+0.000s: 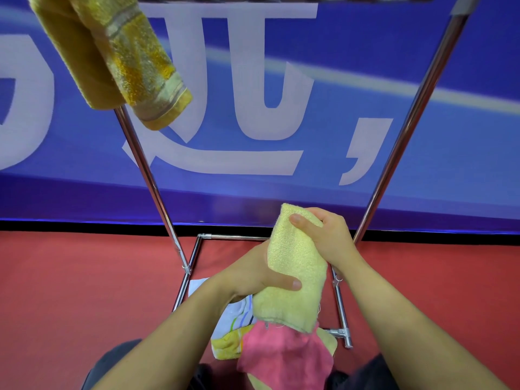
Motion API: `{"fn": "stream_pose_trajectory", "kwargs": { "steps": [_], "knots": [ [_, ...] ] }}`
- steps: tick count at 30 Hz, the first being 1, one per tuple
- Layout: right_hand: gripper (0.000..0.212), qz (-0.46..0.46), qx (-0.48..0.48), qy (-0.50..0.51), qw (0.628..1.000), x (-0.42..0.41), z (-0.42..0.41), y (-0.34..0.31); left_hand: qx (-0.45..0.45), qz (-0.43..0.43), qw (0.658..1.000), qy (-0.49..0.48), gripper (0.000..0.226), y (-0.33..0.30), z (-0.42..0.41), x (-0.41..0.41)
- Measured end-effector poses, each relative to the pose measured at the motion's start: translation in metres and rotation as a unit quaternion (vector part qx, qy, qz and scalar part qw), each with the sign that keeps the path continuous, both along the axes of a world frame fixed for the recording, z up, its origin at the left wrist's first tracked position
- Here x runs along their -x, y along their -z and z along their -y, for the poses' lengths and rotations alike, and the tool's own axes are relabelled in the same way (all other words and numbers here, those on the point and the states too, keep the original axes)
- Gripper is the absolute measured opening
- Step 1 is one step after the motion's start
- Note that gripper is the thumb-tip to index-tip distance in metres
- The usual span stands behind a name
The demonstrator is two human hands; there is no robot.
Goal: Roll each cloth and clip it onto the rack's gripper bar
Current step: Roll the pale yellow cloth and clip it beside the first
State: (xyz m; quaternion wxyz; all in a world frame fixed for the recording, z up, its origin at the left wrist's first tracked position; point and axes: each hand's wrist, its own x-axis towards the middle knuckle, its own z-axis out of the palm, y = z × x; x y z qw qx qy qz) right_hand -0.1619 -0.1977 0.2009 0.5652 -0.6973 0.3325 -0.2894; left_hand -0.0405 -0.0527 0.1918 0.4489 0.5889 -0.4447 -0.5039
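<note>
Both hands (254, 273) grip yellow cloth (292, 266) before banner (365, 108).

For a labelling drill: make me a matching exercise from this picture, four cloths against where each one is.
Things:
1. pale yellow cloth
2. gold cloth
3. pink cloth
4. white striped cloth

Places:
A. hanging at upper left
B. on the floor, under the left forearm
C. gripped by the left hand and right hand
D. on the floor pile, just below the held cloth

Pairs: 1-C, 2-A, 3-D, 4-B
</note>
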Motion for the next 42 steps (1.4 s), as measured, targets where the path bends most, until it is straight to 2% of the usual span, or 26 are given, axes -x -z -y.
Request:
{"fn": "stream_pose_trajectory", "kwargs": {
  "steps": [4, 7, 10, 12, 14, 16, 19, 21, 23, 26, 29, 33, 36, 42],
  "knots": [
    [0.033, 0.010, 0.041, 0.046, 0.998, -0.002, 0.003, 0.009, 0.016, 0.046, 0.997, -0.065, 0.067, 0.007, 0.003, -0.007],
    [0.024, 0.002, 0.087, 0.082, 0.993, -0.004, -0.005, 0.011, 0.033, 0.126, 0.977, -0.171, 0.069, 0.022, 0.009, -0.019],
    [0.019, 0.014, -0.015, 0.044, 0.999, -0.012, -0.017, 0.012, 0.022, 0.218, 0.946, -0.237, 0.068, 0.028, 0.012, -0.024],
    [0.022, 0.003, -0.090, -0.007, 0.996, -0.018, -0.026, 0.014, 0.032, 0.241, 0.944, -0.225, 0.069, 0.025, 0.012, -0.020],
    [0.026, 0.003, -0.113, -0.032, 0.993, -0.021, -0.029, 0.019, 0.068, 0.226, 0.956, -0.174, 0.080, 0.025, 0.014, -0.016],
    [0.027, 0.018, -0.121, -0.031, 0.992, -0.023, -0.031, 0.020, 0.095, 0.171, 0.973, -0.119, 0.091, 0.027, 0.017, -0.012],
    [0.020, 0.046, -0.096, -0.013, 0.994, -0.022, -0.030, 0.020, 0.064, 0.087, 0.990, -0.093, 0.107, 0.026, 0.015, -0.009],
    [0.016, 0.057, -0.067, 0.000, 0.996, -0.020, -0.032, 0.018, 0.074, 0.035, 0.992, -0.095, 0.099, 0.020, 0.012, -0.004],
    [0.019, 0.056, -0.030, 0.010, 0.998, -0.019, -0.033, 0.015, 0.103, 0.004, 0.986, -0.133, 0.079, 0.010, 0.012, 0.001],
    [0.017, 0.072, -0.010, 0.015, 0.997, -0.018, -0.040, 0.001, 0.140, 0.031, 0.966, -0.217, 0.040, -0.009, 0.013, 0.007],
    [0.014, 0.075, 0.008, 0.017, 0.997, -0.021, -0.048, -0.016, 0.174, 0.125, 0.934, -0.285, 0.022, -0.020, 0.014, 0.006],
    [0.017, 0.081, 0.056, 0.031, 0.995, -0.031, -0.061, -0.046, 0.205, 0.231, 0.893, -0.327, 0.039, -0.035, 0.008, -0.004],
    [0.016, 0.101, 0.095, 0.057, 0.989, -0.039, -0.071, -0.083, 0.210, 0.283, 0.856, -0.377, 0.043, -0.066, -0.001, -0.012],
    [0.016, 0.183, 0.155, 0.107, 0.965, -0.063, -0.089, -0.173, 0.288, 0.257, 0.804, -0.453, 0.036, -0.158, -0.018, -0.022]
  ]
}}
